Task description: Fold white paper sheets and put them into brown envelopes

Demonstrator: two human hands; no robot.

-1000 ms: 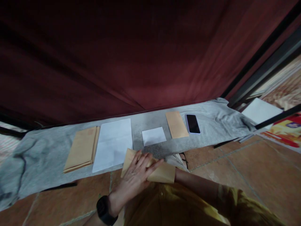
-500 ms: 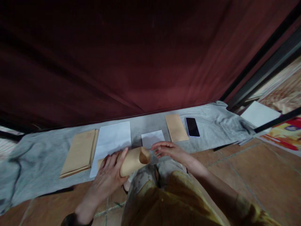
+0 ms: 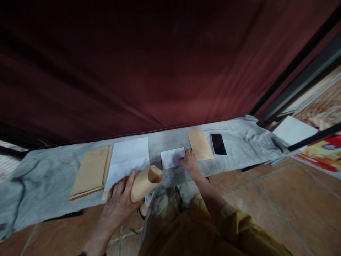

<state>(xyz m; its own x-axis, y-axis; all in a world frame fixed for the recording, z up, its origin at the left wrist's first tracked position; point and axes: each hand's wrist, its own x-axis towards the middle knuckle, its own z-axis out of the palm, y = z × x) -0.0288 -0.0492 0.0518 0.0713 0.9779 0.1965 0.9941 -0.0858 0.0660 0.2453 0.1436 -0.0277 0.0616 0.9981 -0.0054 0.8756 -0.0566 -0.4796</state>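
Observation:
My left hand [image 3: 121,195] is wrapped around a brown paper envelope [image 3: 142,185], which bulges into a tube with its open mouth facing right. The envelope is held over the near edge of a large white sheet [image 3: 130,153]. My right hand [image 3: 189,160] has its fingers closed at the right edge of a small folded white paper [image 3: 170,158], which lies flat on the grey cloth. Just beyond those fingers lies a flat brown envelope [image 3: 200,144]. My right fingertips are partly hidden by the hand.
A stack of brown envelopes [image 3: 89,170] lies left on the grey cloth [image 3: 245,142]. A phone [image 3: 218,144] rests toward the right. Behind hangs a dark red curtain [image 3: 165,78]. Dark metal bars [image 3: 298,67] stand at the right, above a tiled floor [image 3: 266,202].
My right hand has moved from beside the envelope's mouth to the right edge of the small white paper. The left hand, still holding the envelope, has shifted slightly left.

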